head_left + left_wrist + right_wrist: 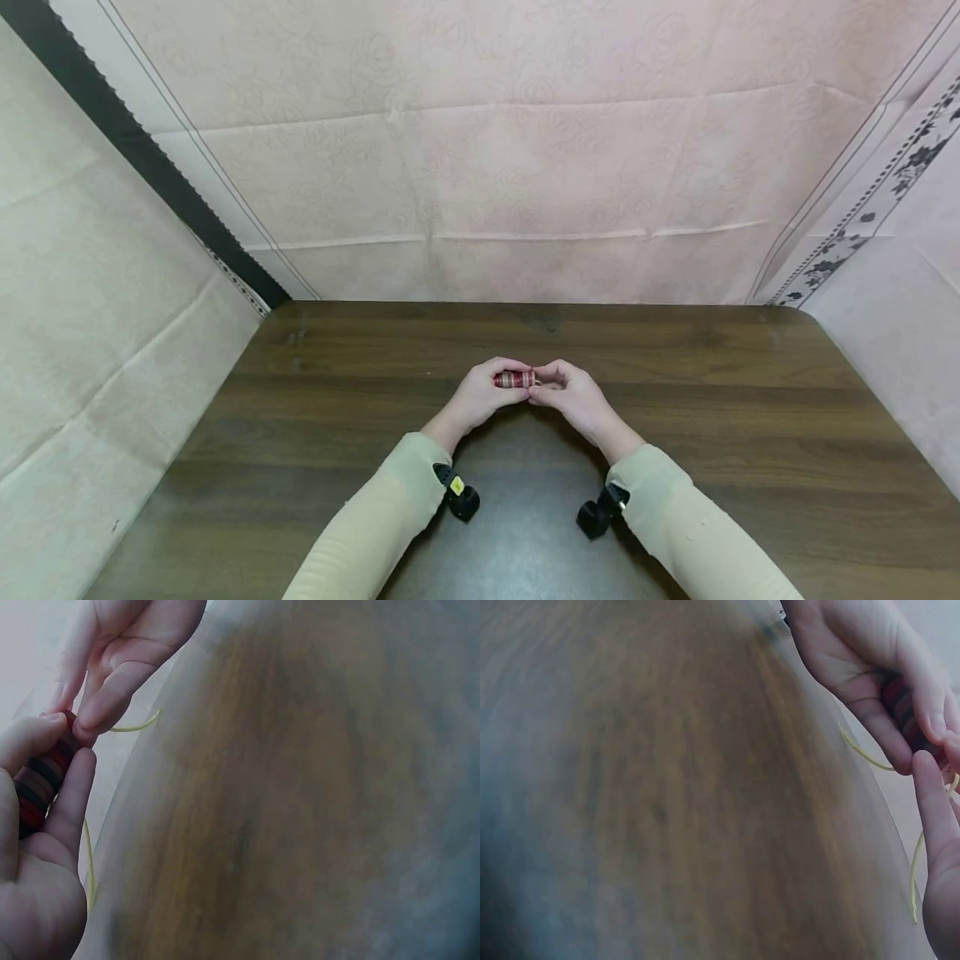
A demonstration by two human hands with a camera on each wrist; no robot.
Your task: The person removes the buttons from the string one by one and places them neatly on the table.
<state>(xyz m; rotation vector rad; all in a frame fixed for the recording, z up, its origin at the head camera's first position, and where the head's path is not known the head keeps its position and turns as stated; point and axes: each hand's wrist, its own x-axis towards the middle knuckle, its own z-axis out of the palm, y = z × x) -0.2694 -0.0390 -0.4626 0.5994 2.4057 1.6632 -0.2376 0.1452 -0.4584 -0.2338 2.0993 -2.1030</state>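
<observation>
A short striped cylinder [514, 380], banded in red, dark and pale like a row of discs, is held lengthwise between the fingers and thumb of my left hand [480, 396]. My right hand [577, 398] meets it at the right end, thumb and fingertips pinching where a thin yellow cord [915, 877] comes out. The left wrist view shows dark and red bands on the cylinder [41, 784] and one length of cord [136, 726] curving out beside the right fingertips. Another length hangs below the hands. The fingers hide part of the cylinder.
Both hands are above a dark brown wooden table [337, 450]. A pale patterned cloth [525, 167] hangs behind it, with more cloth on both sides. Small black cameras [462, 502] are strapped at the wrists over pale sleeves [375, 525].
</observation>
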